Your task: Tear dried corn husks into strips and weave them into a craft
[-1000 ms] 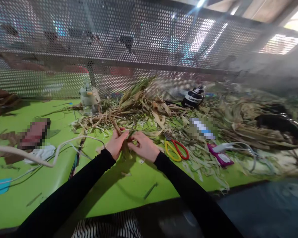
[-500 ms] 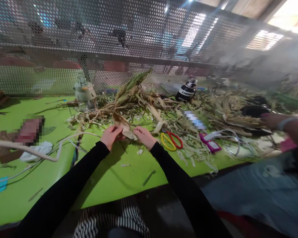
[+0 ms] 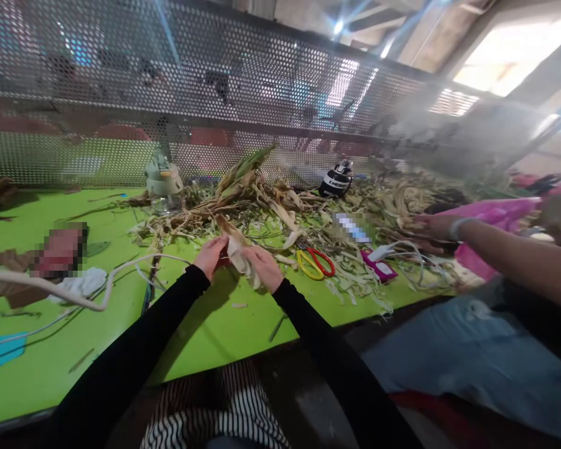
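L hand & R hand hold a pale husk btwn them, fingers narrow on it; exact gap n/a, too small to tell. Husk is off the table, curled. Whole leaves lie beyond hands, shreds & scissors right of R hand.

On the tabletop I am counting two bottles: one pale green and clear with a handle, one black with a white band. I am also counting one pair of scissors with one yellow and one red handle loop, one magenta rectangular object, one crumpled white wad and one flat bright blue piece. Dry tan and green husks are lying too tangled for counting.
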A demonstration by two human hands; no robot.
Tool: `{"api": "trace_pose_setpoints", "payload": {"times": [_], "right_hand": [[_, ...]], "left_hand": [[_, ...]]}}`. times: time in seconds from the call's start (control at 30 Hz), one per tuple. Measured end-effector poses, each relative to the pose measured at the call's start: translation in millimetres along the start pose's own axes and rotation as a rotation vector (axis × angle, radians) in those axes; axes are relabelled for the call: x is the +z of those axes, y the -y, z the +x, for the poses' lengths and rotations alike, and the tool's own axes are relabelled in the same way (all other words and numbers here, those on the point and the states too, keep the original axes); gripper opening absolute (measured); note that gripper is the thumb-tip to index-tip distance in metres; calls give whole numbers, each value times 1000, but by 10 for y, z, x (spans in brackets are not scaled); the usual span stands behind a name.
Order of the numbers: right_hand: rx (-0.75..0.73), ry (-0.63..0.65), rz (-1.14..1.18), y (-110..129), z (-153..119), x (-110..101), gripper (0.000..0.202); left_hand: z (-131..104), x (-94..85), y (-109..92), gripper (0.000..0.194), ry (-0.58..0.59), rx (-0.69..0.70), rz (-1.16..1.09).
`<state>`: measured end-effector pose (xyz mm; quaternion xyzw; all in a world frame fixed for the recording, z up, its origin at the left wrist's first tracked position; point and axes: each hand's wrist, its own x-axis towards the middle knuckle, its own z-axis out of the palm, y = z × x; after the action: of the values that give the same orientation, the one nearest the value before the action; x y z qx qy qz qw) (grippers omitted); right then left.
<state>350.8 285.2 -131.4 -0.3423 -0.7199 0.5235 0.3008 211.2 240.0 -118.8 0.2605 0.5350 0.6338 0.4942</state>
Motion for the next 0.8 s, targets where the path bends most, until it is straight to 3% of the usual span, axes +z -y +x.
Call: {"api": "trace_pose_setpoints", "payload": {"times": [0.13, 0.3, 0.37, 0.43, 0.6, 0.8], "right_hand": [[20, -7, -224, 106, 215, -256, 47], [68, -386, -459, 121, 878, -960, 31], [125, -464, -497, 71, 1091, -1194, 37], [169, -464, -483, 21, 1223, -1337, 34], [127, -348, -261, 30, 1228, -1422, 23], [5, -251, 57, 207, 873, -1372, 20]], "left_hand": [[37, -100, -3, 22, -58, 83, 139], [59, -121, 16, 24, -60, 185, 333], [71, -120, 30, 24, -55, 201, 376], [85, -125, 42, 24, -51, 204, 402], [104, -137, 60, 22, -59, 193, 437], [132, -154, 129, 17, -86, 196, 445]]}}
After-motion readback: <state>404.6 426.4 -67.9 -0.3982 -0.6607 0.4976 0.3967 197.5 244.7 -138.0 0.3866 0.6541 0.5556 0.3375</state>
